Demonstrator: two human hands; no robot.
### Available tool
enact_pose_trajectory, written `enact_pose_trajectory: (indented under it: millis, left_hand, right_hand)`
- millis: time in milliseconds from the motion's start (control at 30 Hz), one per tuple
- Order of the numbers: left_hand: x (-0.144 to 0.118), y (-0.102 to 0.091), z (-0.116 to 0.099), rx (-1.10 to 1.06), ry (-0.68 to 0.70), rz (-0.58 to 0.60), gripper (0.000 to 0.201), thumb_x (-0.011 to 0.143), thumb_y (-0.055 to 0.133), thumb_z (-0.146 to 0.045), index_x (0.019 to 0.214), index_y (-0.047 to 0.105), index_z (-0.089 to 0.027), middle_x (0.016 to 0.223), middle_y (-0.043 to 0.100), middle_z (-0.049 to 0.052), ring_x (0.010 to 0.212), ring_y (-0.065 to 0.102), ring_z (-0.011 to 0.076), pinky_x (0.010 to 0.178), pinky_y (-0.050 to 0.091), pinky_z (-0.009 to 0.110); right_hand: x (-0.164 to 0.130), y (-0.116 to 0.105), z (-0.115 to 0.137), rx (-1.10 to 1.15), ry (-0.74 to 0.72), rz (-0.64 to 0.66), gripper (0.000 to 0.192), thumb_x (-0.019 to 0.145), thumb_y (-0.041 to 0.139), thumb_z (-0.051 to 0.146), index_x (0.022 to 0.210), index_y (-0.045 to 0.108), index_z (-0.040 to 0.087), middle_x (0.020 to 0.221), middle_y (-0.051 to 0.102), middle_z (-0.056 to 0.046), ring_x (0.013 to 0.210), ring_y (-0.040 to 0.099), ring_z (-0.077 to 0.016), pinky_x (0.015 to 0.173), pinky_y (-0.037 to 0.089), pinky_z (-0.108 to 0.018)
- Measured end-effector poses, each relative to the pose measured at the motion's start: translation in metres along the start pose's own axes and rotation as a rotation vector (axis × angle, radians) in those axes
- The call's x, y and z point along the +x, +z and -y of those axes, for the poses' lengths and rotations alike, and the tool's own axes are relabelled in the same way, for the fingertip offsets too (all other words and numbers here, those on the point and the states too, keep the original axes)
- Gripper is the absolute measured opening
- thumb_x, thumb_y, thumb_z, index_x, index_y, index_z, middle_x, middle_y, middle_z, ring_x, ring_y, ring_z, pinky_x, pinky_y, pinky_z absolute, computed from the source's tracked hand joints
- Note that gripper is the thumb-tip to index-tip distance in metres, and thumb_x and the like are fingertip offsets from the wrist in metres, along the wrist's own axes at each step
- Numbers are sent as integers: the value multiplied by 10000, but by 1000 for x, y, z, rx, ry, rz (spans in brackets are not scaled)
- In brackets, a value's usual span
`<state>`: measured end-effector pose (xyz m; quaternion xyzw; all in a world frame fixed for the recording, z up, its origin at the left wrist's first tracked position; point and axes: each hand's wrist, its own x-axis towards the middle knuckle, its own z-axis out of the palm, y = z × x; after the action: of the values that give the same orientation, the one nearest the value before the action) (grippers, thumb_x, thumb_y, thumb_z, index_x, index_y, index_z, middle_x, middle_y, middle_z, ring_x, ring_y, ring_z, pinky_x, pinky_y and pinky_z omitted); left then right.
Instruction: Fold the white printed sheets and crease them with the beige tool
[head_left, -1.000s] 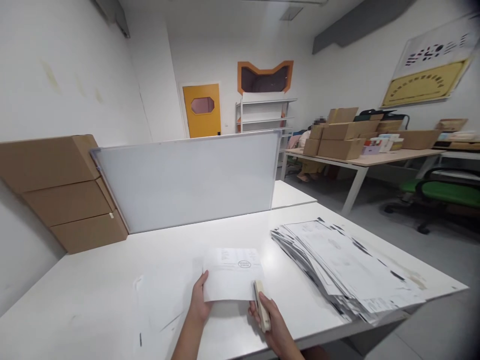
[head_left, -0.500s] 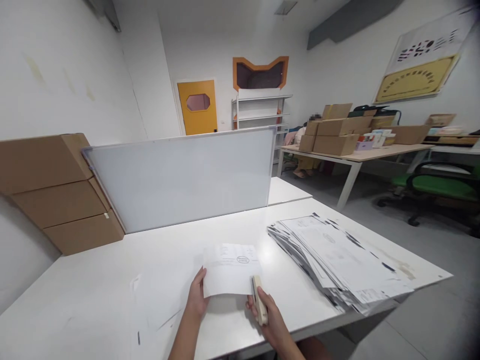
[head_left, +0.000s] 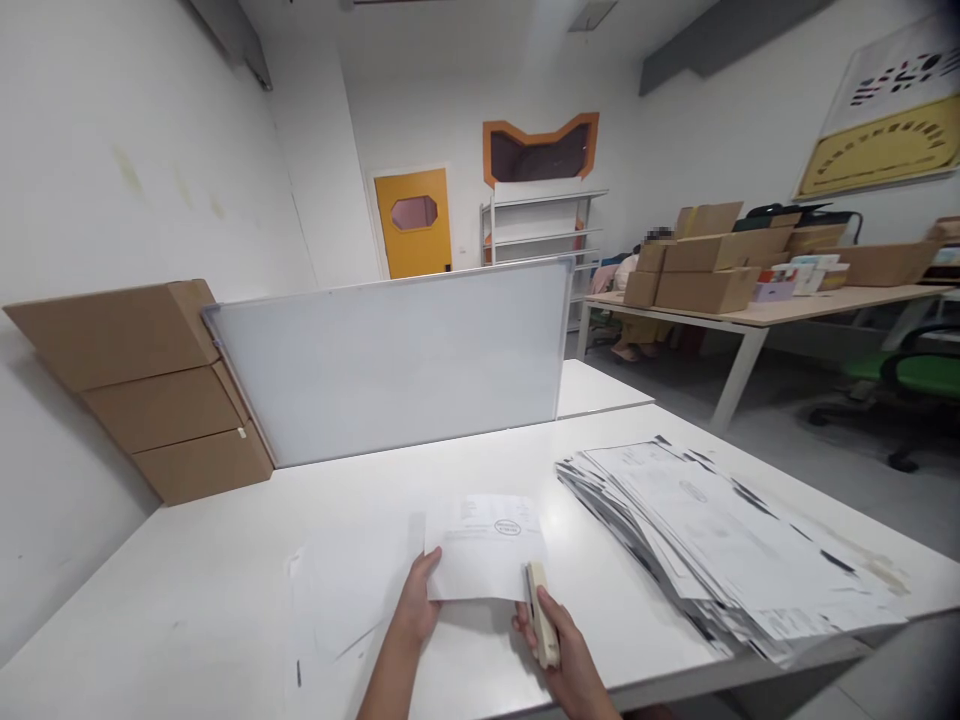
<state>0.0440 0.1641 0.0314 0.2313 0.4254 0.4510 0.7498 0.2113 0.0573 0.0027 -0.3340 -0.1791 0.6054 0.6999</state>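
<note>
Head view, left hand [head_left: 416, 610]: its grip is pinching the lower left corner of the folded sheet [head_left: 484, 548], thumb on top, holding it just above the table [head_left: 187, 590].
Head view, right hand [head_left: 566, 650]: its grip is wrapping closed around the cream stapler [head_left: 541, 625], whose nose is meeting the sheet's lower right corner.
Sheet: it is hanging between the two hands, stamped side up, just ahead of both grips.
Risk: the stapler is sitting right at the paper's edge, so the staple may be catching too little paper or tearing out; a one-corner pinch is leaving the sheet free to swing or buckle as the stapler closes.
Right of the stapler hand: a sprawling paper stack [head_left: 712, 540] is lying near, its edge overhanging the table; an elbow sweep could be knocking sheets off.
Beyond the grips: a whiteboard [head_left: 390, 360] is standing across the table, cardboard boxes [head_left: 142, 390] to its left.
Far right: another table with boxes [head_left: 705, 270], a seated person partly hidden behind them.
In the way: nothing is lying between the hands and the sheet.
</note>
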Motion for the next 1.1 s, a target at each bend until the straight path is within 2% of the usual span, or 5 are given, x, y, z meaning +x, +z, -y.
enact_pose_trajectory:
  millis: [333,467,667,900,1100]
  left_hand:
    - [4,1,2,41,24,-24,230,724,696,-220,937,615,-183,1044,705,86,1121,613,274,978,476,414]
    - [1,4,3,94,23,-34,273,699,719,-209,950,614,-187,1029,712,76,1128,605,283,987,465,425]
    - [0,9,3,181,65,83,228,682,726,-176,892,639,-154,991,733,108,1073,638,304,987,462,420]
    - [13,2,4,126,67,296,402,770,676,-424,1017,676,-107,1100,710,138,1159,585,339,1028,423,441]
    - [15,1,6,191,65,221,383,735,731,-385,1007,673,-122,1037,731,114,1082,636,309,975,463,402]
  right_hand:
    - [5,-2,-5,72,18,-86,324,754,706,513,709,640,199,603,608,5,533,509,-131,584,465,-278]
    - [4,4,-2,52,-23,-159,388,634,797,522,716,598,199,638,618,6,635,596,-170,613,513,-295]
    - [6,10,2,21,-53,-183,437,545,864,448,713,538,210,658,591,25,630,621,-175,572,536,-300]
    - [12,11,1,-25,-92,-237,480,516,842,520,651,483,229,550,603,7,574,641,-213,580,519,-328]
    - [2,6,4,-124,-68,-216,494,518,817,585,634,535,196,507,620,-33,512,611,-206,576,488,-326]
